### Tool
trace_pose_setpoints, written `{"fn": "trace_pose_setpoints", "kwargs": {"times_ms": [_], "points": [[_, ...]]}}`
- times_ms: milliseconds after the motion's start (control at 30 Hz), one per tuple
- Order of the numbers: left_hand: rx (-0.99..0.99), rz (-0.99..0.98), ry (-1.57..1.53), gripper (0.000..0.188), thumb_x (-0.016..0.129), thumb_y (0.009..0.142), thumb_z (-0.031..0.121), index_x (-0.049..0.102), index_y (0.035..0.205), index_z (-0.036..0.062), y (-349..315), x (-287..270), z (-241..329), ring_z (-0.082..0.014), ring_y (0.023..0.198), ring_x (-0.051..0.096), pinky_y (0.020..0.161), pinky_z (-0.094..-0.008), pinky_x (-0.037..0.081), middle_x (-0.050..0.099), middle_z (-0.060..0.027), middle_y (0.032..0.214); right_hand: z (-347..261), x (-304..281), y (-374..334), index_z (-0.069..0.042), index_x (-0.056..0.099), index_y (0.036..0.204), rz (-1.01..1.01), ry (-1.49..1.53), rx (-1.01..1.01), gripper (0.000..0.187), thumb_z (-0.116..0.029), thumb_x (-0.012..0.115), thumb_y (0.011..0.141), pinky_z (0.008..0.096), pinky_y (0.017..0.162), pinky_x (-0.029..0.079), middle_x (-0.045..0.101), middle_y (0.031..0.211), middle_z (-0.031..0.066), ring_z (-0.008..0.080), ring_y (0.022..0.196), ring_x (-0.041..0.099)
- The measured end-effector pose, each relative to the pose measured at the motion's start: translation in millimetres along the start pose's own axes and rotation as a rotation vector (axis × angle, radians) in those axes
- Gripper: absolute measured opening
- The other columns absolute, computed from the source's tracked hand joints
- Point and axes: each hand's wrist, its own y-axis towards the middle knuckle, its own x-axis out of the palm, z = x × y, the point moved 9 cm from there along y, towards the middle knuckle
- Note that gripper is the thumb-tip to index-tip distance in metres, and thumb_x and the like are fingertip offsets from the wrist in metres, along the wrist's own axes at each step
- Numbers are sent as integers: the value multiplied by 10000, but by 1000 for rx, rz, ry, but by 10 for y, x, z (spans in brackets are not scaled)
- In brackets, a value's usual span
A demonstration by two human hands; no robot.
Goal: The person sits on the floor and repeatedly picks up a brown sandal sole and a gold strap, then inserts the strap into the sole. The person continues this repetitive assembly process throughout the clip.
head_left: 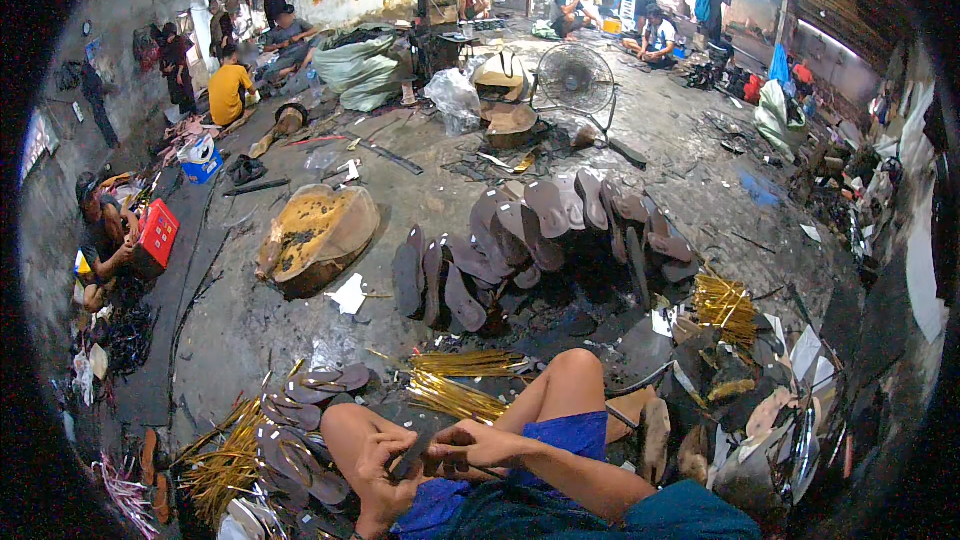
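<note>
Dark and thin, a strap (412, 457) sits low in the frame, just left of centre, pinched between both hands above the person's lap. Left hand (372, 462) curls its fingers around the strap's lower end; right hand (478, 443) grasps the upper end, thumb and fingers clenched on it. Bare knees rise on either side of the hands, with blue shorts (565, 435) below right. Gold strips (455, 398) lie bundled on the floor just above the hands, and more fan out at lower left. Flat soles (300, 450) pile up left of the left knee. Across the middle of the frame, a curved row of soles (540, 230) stands on edge. A yellow-stained slab (318, 232) lies at centre left, a fan (575, 80) near the top.
</note>
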Motion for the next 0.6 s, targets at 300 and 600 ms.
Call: {"fn": "trace_pose_setpoints", "kwargs": {"times_ms": [300,600], "points": [[52,-219,40,481,715,734,100,518,1168,36,-28,69,159,-310,1105,581,953,-399,457,575,-179,1194,-302,98,-225,-9,642,1056,243,-427,-254,277,-162,698,833,293,705,487,671,851,46,138,775,582],[40,-13,69,365,673,710,-31,647,1073,-3,37,3,178,-294,1055,647,921,-359,505,667,-185,1114,-235,21,-108,-25,632,1044,189,-492,27,283,-184,673,813,341,713,494,691,881,119,183,765,614]]}}
